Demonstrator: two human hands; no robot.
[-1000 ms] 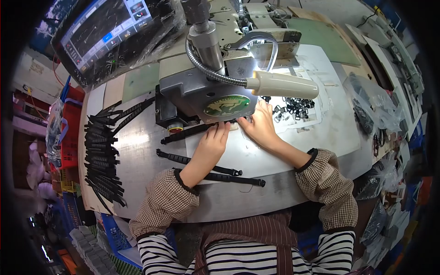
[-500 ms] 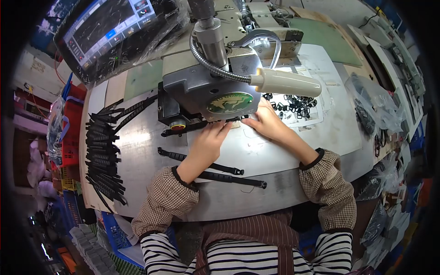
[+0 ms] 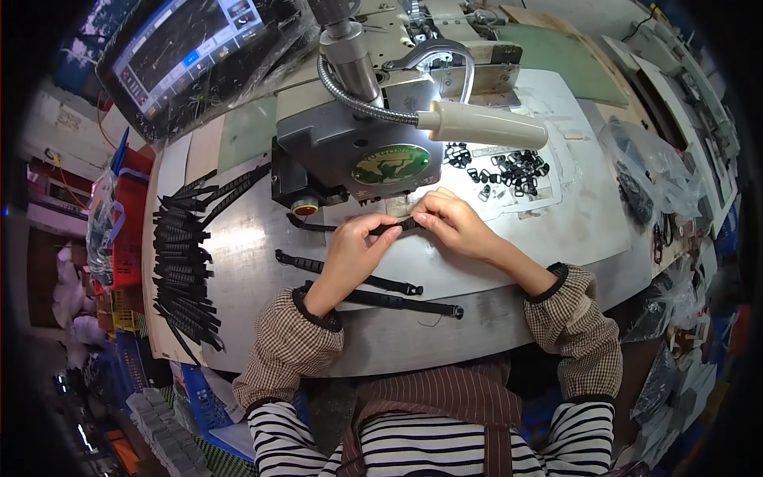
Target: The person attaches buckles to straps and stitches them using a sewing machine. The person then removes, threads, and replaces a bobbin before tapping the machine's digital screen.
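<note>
A black strap (image 3: 407, 224) is pinched between my left hand (image 3: 355, 248) and my right hand (image 3: 455, 225), just in front of the sewing machine head (image 3: 358, 151). Its tail runs left past my left hand. The fingertips of both hands nearly meet on the strap, and they partly hide it. Two more black straps, an upper one (image 3: 381, 282) and a lower one (image 3: 397, 302), lie on the metal table nearer my body, partly under my left forearm.
A pile of black straps (image 3: 184, 270) lies at the left. Small black buckles (image 3: 520, 171) are scattered on a white sheet behind my right hand. A beige lamp (image 3: 485, 126) juts out over the sheet. A wrapped screen (image 3: 191, 56) stands at the back left.
Both hands have drawn back from under the machine head toward my body, bringing the strap out with them. The strap's middle now shows between the fingers.
</note>
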